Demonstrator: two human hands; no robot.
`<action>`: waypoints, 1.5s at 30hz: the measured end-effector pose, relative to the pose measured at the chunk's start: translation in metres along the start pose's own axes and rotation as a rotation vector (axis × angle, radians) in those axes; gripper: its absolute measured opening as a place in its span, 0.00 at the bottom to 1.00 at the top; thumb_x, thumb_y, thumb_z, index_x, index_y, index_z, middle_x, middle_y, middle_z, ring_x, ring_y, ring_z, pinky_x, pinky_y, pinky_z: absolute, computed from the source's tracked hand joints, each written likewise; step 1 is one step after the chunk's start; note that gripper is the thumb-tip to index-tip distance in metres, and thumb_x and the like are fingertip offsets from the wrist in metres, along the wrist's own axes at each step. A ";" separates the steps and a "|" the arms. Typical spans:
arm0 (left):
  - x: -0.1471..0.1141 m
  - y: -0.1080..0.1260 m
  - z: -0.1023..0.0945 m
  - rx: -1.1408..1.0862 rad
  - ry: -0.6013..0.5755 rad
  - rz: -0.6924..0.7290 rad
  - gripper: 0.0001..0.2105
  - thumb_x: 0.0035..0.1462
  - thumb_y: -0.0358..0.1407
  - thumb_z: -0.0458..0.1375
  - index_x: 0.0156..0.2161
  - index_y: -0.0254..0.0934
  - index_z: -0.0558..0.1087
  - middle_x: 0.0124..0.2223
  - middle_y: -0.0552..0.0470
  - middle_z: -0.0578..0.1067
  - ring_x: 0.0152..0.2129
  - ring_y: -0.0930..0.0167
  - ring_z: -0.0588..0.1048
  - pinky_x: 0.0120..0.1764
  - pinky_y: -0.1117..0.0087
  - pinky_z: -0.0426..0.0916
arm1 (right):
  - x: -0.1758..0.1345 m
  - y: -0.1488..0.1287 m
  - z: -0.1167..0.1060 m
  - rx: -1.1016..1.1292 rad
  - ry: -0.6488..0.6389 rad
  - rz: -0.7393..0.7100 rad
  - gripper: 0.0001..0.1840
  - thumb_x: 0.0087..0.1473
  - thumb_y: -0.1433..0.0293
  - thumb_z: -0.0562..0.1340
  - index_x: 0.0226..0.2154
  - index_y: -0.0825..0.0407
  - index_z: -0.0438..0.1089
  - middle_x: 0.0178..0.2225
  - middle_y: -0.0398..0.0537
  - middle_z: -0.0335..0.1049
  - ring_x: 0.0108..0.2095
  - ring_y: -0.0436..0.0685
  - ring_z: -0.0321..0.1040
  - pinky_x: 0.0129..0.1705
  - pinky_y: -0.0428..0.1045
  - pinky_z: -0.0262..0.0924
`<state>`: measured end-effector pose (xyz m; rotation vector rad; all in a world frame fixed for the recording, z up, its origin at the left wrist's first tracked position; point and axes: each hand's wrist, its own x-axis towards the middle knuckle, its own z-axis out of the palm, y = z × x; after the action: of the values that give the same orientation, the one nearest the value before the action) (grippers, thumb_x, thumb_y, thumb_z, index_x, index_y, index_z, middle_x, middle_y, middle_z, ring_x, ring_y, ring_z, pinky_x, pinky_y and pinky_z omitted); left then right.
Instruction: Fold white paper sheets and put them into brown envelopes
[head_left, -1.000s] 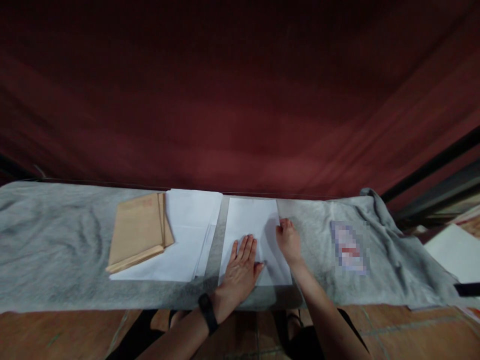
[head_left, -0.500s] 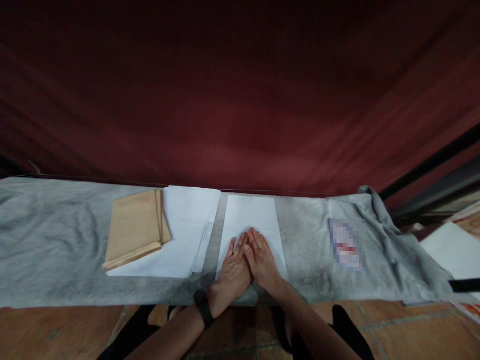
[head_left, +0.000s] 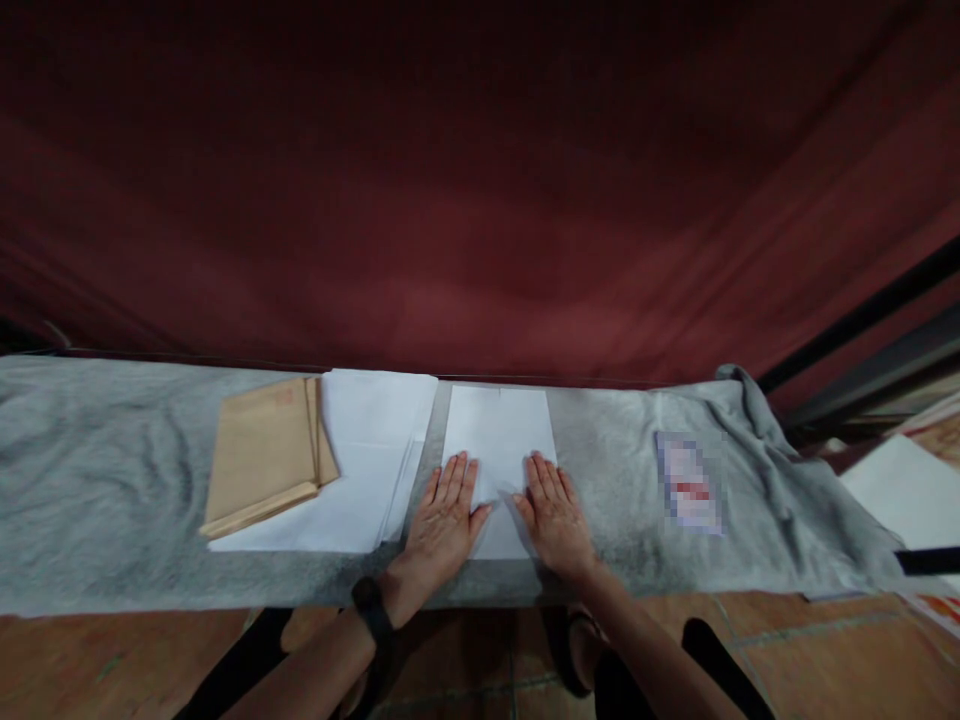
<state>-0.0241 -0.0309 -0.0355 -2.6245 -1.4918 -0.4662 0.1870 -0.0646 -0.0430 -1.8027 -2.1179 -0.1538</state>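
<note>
A white sheet of paper (head_left: 499, 425) lies in front of me on the grey cloth, with a short crease mark at the middle of its far edge. My left hand (head_left: 444, 512) rests flat on its left side, fingers stretched out. On the right side of the sheet, my right hand (head_left: 556, 512) also lies flat, thumb pointing inward. Neither hand grips anything. Left of the sheet is a stack of white paper (head_left: 379, 420), and brown envelopes (head_left: 262, 445) lie partly on top of it.
Grey cloth (head_left: 105, 470) covers the long narrow surface, wrinkled at both ends. A blurred-out packet (head_left: 691, 485) lies to the right. Beyond the far edge hangs a dark red curtain (head_left: 480, 250). White paper (head_left: 907, 490) and a black bar (head_left: 862, 320) are at the far right.
My hands were together at the middle of the sheet, fingers overlapping. They have moved apart, one to each side, still flat on the paper.
</note>
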 end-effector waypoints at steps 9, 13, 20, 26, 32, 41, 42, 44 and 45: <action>0.000 -0.006 -0.004 0.049 0.016 -0.033 0.31 0.69 0.46 0.44 0.68 0.24 0.55 0.69 0.33 0.60 0.68 0.57 0.56 0.67 0.50 0.53 | -0.007 0.013 0.001 -0.039 0.030 0.085 0.36 0.70 0.54 0.45 0.70 0.60 0.48 0.67 0.64 0.54 0.67 0.69 0.52 0.66 0.65 0.48; 0.005 0.007 -0.007 0.021 0.057 0.011 0.29 0.69 0.40 0.45 0.69 0.24 0.53 0.70 0.35 0.58 0.69 0.59 0.52 0.68 0.51 0.50 | -0.001 0.003 -0.002 0.004 0.062 0.083 0.35 0.71 0.56 0.45 0.70 0.60 0.45 0.68 0.63 0.52 0.68 0.68 0.50 0.67 0.66 0.47; 0.004 0.040 0.006 0.003 -0.030 0.102 0.33 0.63 0.28 0.46 0.71 0.28 0.45 0.72 0.38 0.53 0.70 0.62 0.49 0.68 0.52 0.49 | 0.007 -0.037 -0.008 0.247 -0.057 -0.073 0.32 0.72 0.60 0.43 0.72 0.54 0.40 0.71 0.56 0.47 0.70 0.59 0.44 0.69 0.61 0.49; 0.003 0.030 0.008 -0.010 -0.063 0.091 0.32 0.63 0.30 0.45 0.71 0.28 0.46 0.71 0.38 0.55 0.69 0.63 0.51 0.68 0.52 0.48 | -0.001 -0.029 -0.004 0.134 -0.060 -0.063 0.32 0.71 0.59 0.46 0.70 0.57 0.46 0.70 0.58 0.49 0.70 0.61 0.47 0.69 0.61 0.47; 0.004 0.016 0.000 -0.003 -0.043 0.035 0.29 0.69 0.43 0.46 0.69 0.26 0.54 0.71 0.35 0.56 0.69 0.60 0.53 0.67 0.53 0.51 | -0.006 -0.009 -0.003 0.033 -0.018 -0.041 0.33 0.70 0.58 0.48 0.70 0.58 0.47 0.69 0.60 0.50 0.69 0.63 0.48 0.68 0.61 0.47; 0.001 -0.003 0.003 0.010 -0.002 -0.019 0.31 0.69 0.45 0.44 0.69 0.26 0.53 0.69 0.35 0.59 0.68 0.59 0.55 0.66 0.54 0.56 | -0.010 0.005 0.001 0.003 -0.008 -0.003 0.35 0.69 0.56 0.48 0.70 0.60 0.46 0.69 0.62 0.51 0.69 0.65 0.49 0.67 0.62 0.48; 0.000 -0.005 0.004 0.014 0.002 -0.024 0.31 0.69 0.45 0.44 0.69 0.26 0.52 0.69 0.35 0.58 0.68 0.59 0.55 0.66 0.53 0.56 | -0.011 0.006 0.001 0.001 -0.007 0.000 0.36 0.69 0.56 0.48 0.70 0.60 0.46 0.69 0.62 0.51 0.69 0.65 0.49 0.67 0.62 0.48; -0.001 -0.009 0.004 0.020 0.015 -0.035 0.31 0.69 0.44 0.44 0.70 0.27 0.50 0.69 0.35 0.58 0.68 0.59 0.55 0.66 0.53 0.56 | -0.012 0.008 0.002 -0.005 0.000 0.013 0.36 0.69 0.55 0.48 0.70 0.59 0.45 0.69 0.62 0.51 0.68 0.66 0.50 0.67 0.63 0.48; -0.001 -0.011 0.005 0.021 0.022 -0.041 0.31 0.69 0.44 0.43 0.70 0.27 0.49 0.69 0.35 0.59 0.68 0.59 0.56 0.66 0.52 0.56 | -0.013 0.010 0.002 -0.009 0.003 0.021 0.36 0.69 0.55 0.48 0.71 0.59 0.44 0.69 0.62 0.51 0.68 0.66 0.51 0.67 0.63 0.49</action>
<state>-0.0328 -0.0255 -0.0409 -2.5690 -1.5378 -0.4784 0.1975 -0.0741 -0.0502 -1.8285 -2.0984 -0.1601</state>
